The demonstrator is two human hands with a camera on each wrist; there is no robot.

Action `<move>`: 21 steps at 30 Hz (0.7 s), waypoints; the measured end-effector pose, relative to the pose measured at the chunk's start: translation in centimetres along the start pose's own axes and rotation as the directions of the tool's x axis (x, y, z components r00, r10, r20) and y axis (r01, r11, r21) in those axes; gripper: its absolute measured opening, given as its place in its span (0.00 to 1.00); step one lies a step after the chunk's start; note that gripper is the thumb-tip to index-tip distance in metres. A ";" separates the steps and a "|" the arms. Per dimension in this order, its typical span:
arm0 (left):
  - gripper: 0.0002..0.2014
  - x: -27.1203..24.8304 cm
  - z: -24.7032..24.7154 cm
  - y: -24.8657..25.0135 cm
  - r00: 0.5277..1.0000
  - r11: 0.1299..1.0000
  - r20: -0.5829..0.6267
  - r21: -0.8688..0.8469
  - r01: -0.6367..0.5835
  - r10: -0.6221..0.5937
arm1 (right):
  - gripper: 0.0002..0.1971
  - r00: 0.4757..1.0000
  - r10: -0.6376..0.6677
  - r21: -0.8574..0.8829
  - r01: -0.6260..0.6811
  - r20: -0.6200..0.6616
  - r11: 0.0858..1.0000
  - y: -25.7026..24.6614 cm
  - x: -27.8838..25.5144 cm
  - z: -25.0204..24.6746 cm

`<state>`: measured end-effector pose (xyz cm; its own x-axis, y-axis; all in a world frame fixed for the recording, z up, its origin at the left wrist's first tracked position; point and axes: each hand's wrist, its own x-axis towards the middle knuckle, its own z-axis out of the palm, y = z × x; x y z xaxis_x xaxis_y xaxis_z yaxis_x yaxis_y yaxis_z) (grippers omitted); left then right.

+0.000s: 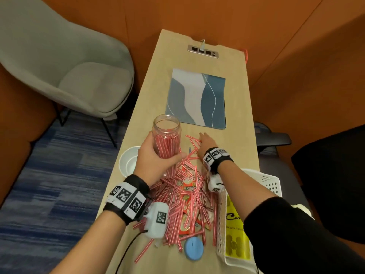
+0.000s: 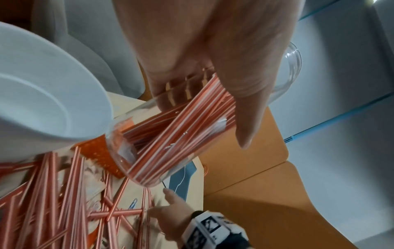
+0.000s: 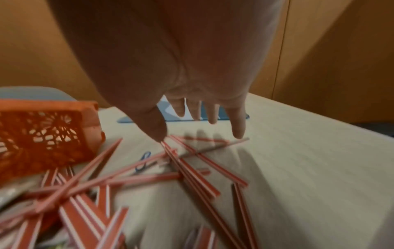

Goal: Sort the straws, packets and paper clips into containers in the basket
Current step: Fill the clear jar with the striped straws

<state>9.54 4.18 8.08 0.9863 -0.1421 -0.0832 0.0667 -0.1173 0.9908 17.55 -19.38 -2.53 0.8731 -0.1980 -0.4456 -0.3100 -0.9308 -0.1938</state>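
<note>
My left hand grips a clear glass jar partly filled with red-and-white straws, tilted above the table. The left wrist view shows my thumb across the jar. A big pile of loose straws covers the table's near half, with sauce packets mixed in. My right hand hovers open just beyond the pile, fingers spread and pointing down at a few crossed straws; the thumb tip touches one straw end. A blue paper clip lies between my hands, the same paper clip half under straws.
A white bowl sits at the table's left edge beside the jar. A white perforated basket holding a yellow packet stands at the near right. A blue lid lies near the front. A blue-grey placemat lies farther back.
</note>
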 end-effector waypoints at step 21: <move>0.38 0.0 0.4 0.0 0.997 1.000 0.076 -0.009 -0.029 0.029 | 0.13 0.999 -0.048 -0.124 0.048 0.003 0.991 -1.1 -4.9 3.5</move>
<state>9.46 3.77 8.09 0.9735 -0.2199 -0.0622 0.0400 -0.1040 0.9938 12.31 -16.29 -3.16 0.8859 -0.1525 -0.4381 -0.2190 -0.9700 -0.1053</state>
